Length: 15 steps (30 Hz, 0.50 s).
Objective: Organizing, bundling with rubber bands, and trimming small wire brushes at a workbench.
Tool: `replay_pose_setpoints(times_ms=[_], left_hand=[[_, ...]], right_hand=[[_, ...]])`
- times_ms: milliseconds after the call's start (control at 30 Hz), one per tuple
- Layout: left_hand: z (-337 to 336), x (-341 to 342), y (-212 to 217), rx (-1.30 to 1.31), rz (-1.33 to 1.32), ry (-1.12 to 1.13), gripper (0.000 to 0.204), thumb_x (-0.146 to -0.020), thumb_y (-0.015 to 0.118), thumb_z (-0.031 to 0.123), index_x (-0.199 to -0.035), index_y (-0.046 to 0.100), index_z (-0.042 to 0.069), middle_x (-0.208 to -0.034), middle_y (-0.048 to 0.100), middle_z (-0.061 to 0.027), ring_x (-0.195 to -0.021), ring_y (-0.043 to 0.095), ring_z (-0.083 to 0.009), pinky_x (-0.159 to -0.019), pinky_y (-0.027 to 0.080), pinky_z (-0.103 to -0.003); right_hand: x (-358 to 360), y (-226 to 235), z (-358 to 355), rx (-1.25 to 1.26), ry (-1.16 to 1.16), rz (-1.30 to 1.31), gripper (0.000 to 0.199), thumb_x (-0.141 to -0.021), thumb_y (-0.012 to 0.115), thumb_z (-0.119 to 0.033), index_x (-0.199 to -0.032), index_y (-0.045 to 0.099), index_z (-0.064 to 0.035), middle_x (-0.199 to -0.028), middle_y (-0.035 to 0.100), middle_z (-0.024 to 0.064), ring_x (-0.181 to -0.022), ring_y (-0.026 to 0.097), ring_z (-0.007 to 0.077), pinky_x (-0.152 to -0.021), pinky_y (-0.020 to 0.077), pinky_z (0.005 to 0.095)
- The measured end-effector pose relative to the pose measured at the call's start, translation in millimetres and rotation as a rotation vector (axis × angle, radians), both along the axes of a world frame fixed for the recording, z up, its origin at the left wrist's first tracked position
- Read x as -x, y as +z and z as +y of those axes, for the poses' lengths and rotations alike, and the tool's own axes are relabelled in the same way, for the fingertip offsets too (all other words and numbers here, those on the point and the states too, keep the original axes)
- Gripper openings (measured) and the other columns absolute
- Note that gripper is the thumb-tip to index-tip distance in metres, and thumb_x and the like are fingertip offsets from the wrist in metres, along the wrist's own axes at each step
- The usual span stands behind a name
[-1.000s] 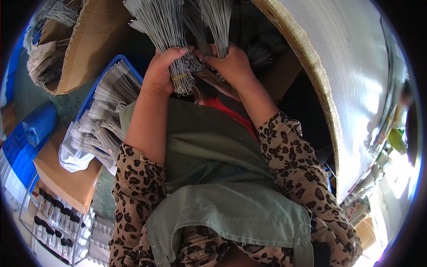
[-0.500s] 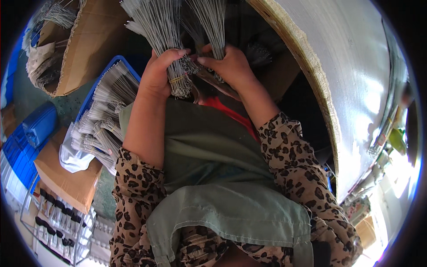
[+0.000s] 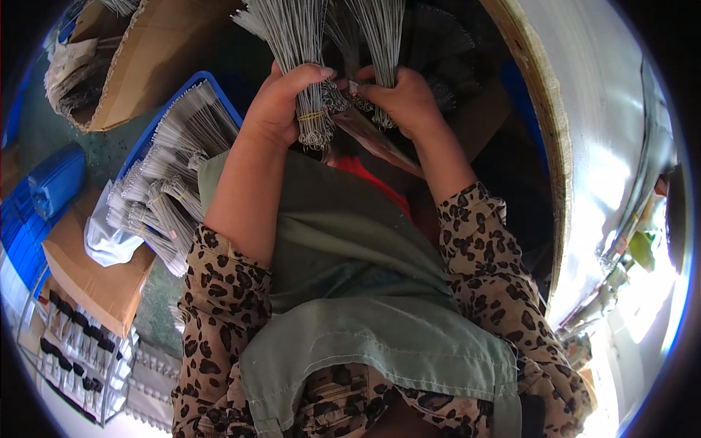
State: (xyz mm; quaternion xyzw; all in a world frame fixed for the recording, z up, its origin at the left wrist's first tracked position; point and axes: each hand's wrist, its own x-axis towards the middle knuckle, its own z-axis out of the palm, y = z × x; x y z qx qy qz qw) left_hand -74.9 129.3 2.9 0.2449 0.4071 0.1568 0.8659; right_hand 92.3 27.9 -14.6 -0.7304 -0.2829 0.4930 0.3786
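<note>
My left hand [image 3: 277, 106] is closed round a thick bundle of wire brushes [image 3: 296, 36], thin twisted stems with small loops at the lower end. A yellowish band [image 3: 312, 116] circles this bundle just above the loops. To its right, my right hand [image 3: 410, 101] grips a slimmer bundle of the same wire brushes [image 3: 381, 36], loops down. A small pale bit shows by the right fingertips, too small to name. More stems stand behind, between the two bundles. Upper ends of both bundles run past the picture's top edge.
A blue bin [image 3: 232, 109] on the left holds many wire brush bundles [image 3: 175, 139]. Farther left are an open cardboard box [image 3: 150, 62], another carton [image 3: 95, 270] and a white bag [image 3: 109, 237]. A pale, rough-edged tabletop [image 3: 606, 117] curves along my right. A green apron covers my lap.
Both hands, with their bundles, have shifted to the right and slightly up in the picture. The view has also turned a little. Each hand keeps its grip.
</note>
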Motion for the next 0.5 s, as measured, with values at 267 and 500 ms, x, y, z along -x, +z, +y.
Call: replay_pose_setpoints(times_ms=[267, 500], left_hand=[[-1, -4, 7, 0.038, -0.015, 0.076, 0.029, -0.070, 0.067, 0.009, -0.094, 0.056, -0.004, -0.080, 0.063, -0.0135, -0.075, 0.065, -0.0257, -0.067, 0.055, -0.037], [-1, -3, 3, -0.017, 0.014, 0.014, 0.040, -0.076, 0.064, 0.019, -0.103, 0.057, -0.010, -0.091, 0.065, -0.0181, -0.088, 0.065, -0.0278, -0.079, 0.053, -0.036]], right_hand=[[-1, -4, -2, -0.031, 0.009, 0.006, 0.024, -0.074, 0.071, -0.008, -0.095, 0.065, 0.0011, -0.085, 0.067, 0.0087, -0.078, 0.063, 0.0155, -0.073, 0.0492, 0.0273], [4, -10, -4, -0.037, -0.044, 0.022, 0.024, -0.074, 0.073, -0.010, -0.095, 0.063, 0.0000, -0.087, 0.066, 0.0065, -0.080, 0.062, 0.0144, -0.073, 0.0486, 0.0272]])
